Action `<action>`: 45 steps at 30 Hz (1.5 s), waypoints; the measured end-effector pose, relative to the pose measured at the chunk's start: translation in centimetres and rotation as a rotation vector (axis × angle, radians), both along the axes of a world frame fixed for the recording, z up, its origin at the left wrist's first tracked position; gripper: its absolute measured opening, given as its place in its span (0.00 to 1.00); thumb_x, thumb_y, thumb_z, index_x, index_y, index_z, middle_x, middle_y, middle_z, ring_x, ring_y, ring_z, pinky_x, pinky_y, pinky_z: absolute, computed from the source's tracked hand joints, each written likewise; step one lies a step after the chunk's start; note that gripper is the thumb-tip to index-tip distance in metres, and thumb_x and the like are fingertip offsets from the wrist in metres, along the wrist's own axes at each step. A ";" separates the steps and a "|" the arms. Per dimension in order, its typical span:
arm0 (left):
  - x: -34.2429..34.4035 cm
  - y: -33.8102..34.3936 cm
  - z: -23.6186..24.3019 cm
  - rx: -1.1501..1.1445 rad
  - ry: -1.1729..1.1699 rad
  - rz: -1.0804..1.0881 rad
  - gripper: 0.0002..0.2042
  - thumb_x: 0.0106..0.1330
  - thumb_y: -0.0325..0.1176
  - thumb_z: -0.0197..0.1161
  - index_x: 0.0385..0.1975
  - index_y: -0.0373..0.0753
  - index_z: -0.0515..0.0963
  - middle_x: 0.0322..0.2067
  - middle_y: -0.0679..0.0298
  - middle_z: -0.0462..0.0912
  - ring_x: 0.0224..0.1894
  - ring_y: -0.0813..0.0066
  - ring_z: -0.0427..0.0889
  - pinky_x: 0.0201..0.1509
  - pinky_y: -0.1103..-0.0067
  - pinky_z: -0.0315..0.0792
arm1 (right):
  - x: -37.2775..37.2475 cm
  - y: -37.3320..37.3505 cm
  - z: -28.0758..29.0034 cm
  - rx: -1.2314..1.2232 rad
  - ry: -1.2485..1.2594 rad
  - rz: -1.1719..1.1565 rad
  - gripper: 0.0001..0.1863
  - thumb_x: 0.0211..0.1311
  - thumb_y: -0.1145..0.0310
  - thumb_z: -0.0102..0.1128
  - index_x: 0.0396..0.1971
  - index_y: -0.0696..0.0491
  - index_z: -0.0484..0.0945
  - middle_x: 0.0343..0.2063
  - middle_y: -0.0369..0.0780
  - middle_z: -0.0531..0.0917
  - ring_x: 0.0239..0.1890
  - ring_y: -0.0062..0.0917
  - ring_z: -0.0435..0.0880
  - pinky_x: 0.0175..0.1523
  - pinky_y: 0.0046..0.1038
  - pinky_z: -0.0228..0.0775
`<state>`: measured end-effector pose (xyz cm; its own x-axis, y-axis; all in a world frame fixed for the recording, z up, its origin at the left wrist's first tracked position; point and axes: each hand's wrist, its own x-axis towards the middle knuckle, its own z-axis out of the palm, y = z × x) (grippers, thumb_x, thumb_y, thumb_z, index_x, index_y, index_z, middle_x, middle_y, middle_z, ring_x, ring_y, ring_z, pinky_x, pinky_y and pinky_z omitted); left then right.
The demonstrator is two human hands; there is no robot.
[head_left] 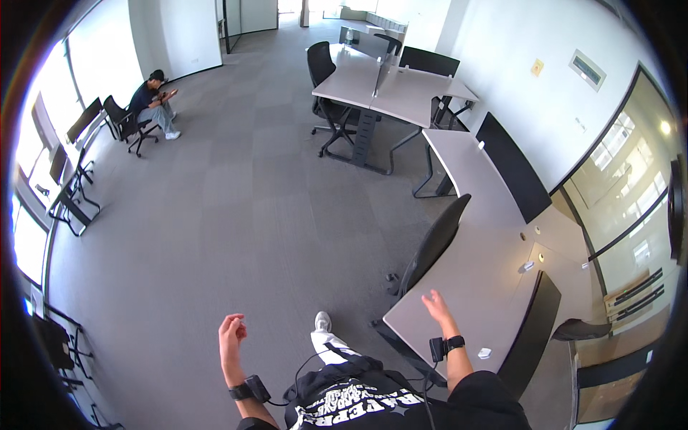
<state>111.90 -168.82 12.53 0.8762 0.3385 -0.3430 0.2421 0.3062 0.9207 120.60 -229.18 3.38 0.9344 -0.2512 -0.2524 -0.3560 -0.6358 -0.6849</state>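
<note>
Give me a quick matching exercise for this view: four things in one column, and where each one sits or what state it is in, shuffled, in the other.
Things:
1. left hand
2. right hand
3. black office chair
4. seated person

Places or states:
A. far across the room on a chair by the windows
B. pushed up to the near grey desk
C. raised over the grey carpet, fingers curled, holding nothing
D. open, over the near desk's corner

Pairs: 1-C, 2-D, 3-B, 4-A

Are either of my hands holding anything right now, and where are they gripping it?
No. The left hand is loosely curled on nothing, and the right hand hangs open above the light grey desk.
</note>
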 end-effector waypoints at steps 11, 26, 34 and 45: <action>20.0 4.7 -2.7 -0.133 0.075 0.188 0.07 0.65 0.31 0.53 0.37 0.37 0.76 0.21 0.70 0.74 0.20 0.86 0.69 0.22 0.89 0.64 | 23.0 1.8 5.2 -0.215 0.122 -0.433 0.36 0.57 0.53 0.58 0.51 0.71 0.63 0.53 0.61 0.69 0.59 0.46 0.67 0.62 0.37 0.60; 64.6 0.7 -7.0 -0.101 0.018 0.057 0.09 0.65 0.29 0.53 0.40 0.33 0.77 0.24 0.70 0.73 0.24 0.86 0.70 0.25 0.90 0.66 | 32.4 -4.3 10.8 -0.023 0.598 -0.167 0.26 0.55 0.47 0.58 0.26 0.61 0.78 0.17 0.43 0.81 0.19 0.29 0.81 0.25 0.30 0.73; 83.8 -23.5 1.6 0.296 -0.176 -0.857 0.14 0.61 0.39 0.55 0.38 0.35 0.78 0.32 0.61 0.81 0.34 0.73 0.79 0.39 0.75 0.74 | 35.5 -3.3 11.6 0.010 0.514 -0.400 0.22 0.57 0.50 0.57 0.32 0.58 0.79 0.28 0.44 0.82 0.31 0.29 0.82 0.34 0.30 0.74; 86.6 -46.8 0.6 -0.067 0.020 -1.314 0.12 0.63 0.37 0.53 0.38 0.37 0.77 0.29 0.66 0.80 0.27 0.79 0.76 0.31 0.80 0.72 | 42.7 -14.7 6.8 0.191 0.258 -0.618 0.25 0.49 0.55 0.64 0.39 0.61 0.78 0.34 0.45 0.82 0.36 0.28 0.81 0.40 0.30 0.72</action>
